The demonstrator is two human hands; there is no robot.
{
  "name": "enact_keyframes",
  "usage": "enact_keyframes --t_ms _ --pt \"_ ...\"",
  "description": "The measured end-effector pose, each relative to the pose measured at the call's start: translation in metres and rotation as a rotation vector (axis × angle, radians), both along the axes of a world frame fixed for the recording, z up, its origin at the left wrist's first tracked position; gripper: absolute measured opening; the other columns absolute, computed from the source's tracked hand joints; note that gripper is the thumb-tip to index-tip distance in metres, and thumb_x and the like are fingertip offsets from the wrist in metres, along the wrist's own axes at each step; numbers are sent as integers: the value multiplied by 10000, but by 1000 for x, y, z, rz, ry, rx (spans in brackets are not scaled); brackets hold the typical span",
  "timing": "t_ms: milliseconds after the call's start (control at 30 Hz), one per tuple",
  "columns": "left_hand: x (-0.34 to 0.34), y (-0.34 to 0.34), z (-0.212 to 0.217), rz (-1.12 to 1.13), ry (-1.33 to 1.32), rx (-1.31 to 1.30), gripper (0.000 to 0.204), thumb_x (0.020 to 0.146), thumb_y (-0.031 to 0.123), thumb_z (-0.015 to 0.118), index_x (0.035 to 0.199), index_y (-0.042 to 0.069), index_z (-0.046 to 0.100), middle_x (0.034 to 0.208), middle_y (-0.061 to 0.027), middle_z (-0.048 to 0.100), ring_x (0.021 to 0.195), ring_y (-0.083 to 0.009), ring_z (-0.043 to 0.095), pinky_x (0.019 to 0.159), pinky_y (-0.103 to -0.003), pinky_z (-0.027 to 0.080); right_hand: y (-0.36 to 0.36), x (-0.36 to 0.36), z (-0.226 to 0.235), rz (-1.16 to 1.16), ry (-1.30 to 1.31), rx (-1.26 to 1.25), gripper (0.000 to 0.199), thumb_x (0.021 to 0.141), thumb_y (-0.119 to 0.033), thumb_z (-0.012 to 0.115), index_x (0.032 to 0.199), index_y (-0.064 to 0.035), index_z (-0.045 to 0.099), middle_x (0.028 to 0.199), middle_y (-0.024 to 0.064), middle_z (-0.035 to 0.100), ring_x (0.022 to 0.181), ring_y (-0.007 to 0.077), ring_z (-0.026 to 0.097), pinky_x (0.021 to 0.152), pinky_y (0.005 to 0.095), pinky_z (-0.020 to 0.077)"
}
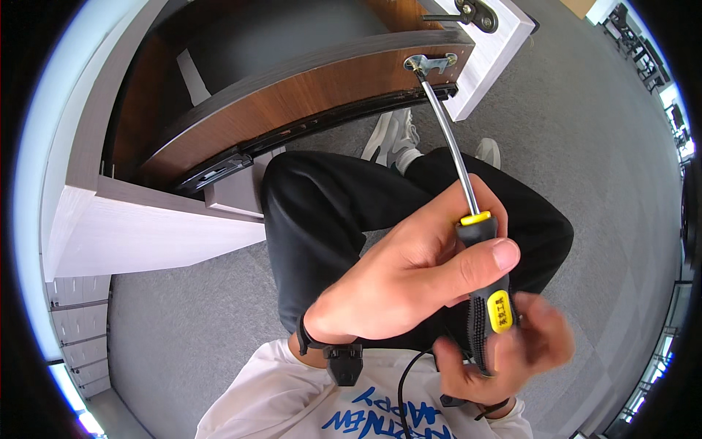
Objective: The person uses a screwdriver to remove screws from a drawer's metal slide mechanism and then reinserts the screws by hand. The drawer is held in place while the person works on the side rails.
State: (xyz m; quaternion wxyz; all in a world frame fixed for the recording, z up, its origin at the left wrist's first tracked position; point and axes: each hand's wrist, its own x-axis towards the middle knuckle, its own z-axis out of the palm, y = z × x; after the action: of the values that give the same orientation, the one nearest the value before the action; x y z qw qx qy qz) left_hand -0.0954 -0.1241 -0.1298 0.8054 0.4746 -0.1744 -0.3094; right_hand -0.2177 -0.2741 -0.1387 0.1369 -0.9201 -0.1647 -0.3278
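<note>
A long screwdriver (479,307) with a black and yellow handle slants up and away from me. My left hand (402,282) is closed round the upper handle, thumb laid along it and a finger by the base of the shaft. Around the butt of the handle are the fingers of my right hand (504,358), partly smeared by motion. The screwdriver's tip meets a screw on a small metal bracket (437,64), fixed near the front end of a brown wooden drawer's side (314,91). Whether the tip sits fully in the screw head cannot be made out.
The drawer stands pulled out of a pale cabinet (146,227), with a black slide rail (292,132) below its side. A dark lever-like fitting (475,14) is on the pale drawer front (497,55). My bent legs (329,190) lie close under the drawer, on grey carpet (614,219).
</note>
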Motion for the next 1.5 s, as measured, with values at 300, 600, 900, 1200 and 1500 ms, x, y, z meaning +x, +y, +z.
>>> enact_keyframes --t_ms 300,600,900,1200,1500 --pt "2 -4 0 -57 63 -71 421 906 345 643 1138 17 518 867 -73 568 698 -118 556 660 -252 442 11 -22 -1 -200 169 314 657 958 -515 588 1367 -9 494 1046 185 553 961 261 588 739 354 496" --pt "1 3 1 -113 83 -28 489 890 351 735 1152 5 509 919 -61 565 783 -96 579 684 -216 436 0 -10 11 -41 87 41 343 903 -429 679 1195 -250 673 1192 110 407 1028 280 506 750 382 409" --pt "0 -7 3 -64 95 -41 485 881 275 693 1230 -8 509 925 -68 569 764 -106 589 618 -203 433 10 -26 2 -321 200 573 645 924 -532 643 1326 -44 515 1142 213 575 1023 292 583 760 394 544" --pt "1 -2 4 -111 149 -18 727 727 266 728 1317 -63 460 924 -91 613 909 -180 634 762 -265 449 5 -3 2 -71 -109 -18 382 920 -332 719 1281 -278 604 1107 77 419 914 231 513 708 293 403" --pt "1 -5 -3 -49 155 -144 522 793 45 722 1262 -34 507 990 -188 675 890 -232 688 835 -324 525 9 -16 -16 -214 138 474 999 869 -800 451 1474 -15 319 1199 140 556 870 184 654 669 307 567"
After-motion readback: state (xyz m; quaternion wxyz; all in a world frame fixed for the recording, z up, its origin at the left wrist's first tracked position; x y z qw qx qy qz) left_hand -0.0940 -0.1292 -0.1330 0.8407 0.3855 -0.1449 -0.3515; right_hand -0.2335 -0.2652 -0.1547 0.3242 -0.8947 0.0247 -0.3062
